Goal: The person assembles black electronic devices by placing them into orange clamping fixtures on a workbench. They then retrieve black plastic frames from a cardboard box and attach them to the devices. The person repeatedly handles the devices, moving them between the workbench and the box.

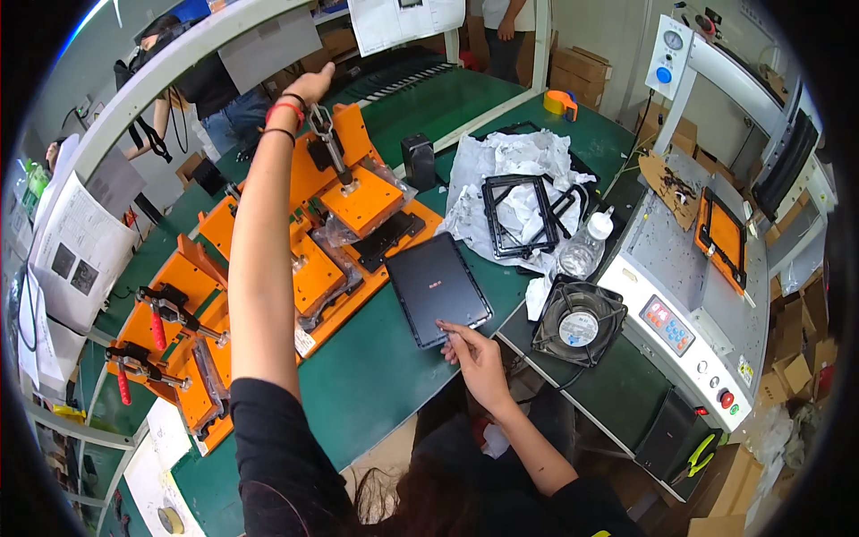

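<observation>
Black tablet (438, 288) under right hand (474, 351) fingertips (open); left hand (309, 86) open, raised; white sheet (404, 20) hanging above.

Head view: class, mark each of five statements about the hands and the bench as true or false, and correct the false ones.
1. The right hand touches the near edge of the dark tablet. True.
2. The left hand rests flat on the tablet. False: it is raised, far above the orange fixture.
3. The clear bottle stands by the crumpled white paper. True.
4. The black fan lies on the orange fixture. False: it lies right of the tablet.
5. The bench mat is red. False: green.
</observation>
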Tool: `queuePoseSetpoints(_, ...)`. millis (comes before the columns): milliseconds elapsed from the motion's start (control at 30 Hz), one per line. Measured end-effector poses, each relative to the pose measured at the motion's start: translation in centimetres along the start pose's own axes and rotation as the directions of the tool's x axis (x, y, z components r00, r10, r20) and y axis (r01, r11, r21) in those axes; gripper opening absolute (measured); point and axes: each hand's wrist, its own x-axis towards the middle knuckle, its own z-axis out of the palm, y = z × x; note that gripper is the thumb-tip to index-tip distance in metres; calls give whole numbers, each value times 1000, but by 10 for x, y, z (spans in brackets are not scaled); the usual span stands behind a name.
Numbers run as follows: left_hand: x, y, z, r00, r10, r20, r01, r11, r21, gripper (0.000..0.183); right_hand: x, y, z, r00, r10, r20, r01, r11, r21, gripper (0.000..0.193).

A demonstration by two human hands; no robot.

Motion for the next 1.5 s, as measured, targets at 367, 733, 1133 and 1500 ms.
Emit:
queuePoseSetpoints(367, -301, 70, 142, 584, 800, -136, -678, 574, 459, 14, -81, -7, -16, 996, 29, -88, -35, 997, -66, 27)
queuePoseSetpoints(733, -273, 7, 212, 868, 496, -1, -457, 801, 386, 43, -125, -10, -12, 999, 1, -46, -7, 991, -131, 30)
queuePoseSetpoints(1133, -274, 15, 213, 568, 821, -57, -581, 449, 679, 58, -141, -7, -18, 992, -25, -121, 12, 995, -103, 28)
queuePoseSetpoints(1500, -416, 28, 170, 528, 849, -21, -801, 506, 321, 56, -153, -69, -37, 979, -102, -175, 75, 985, -155, 24)
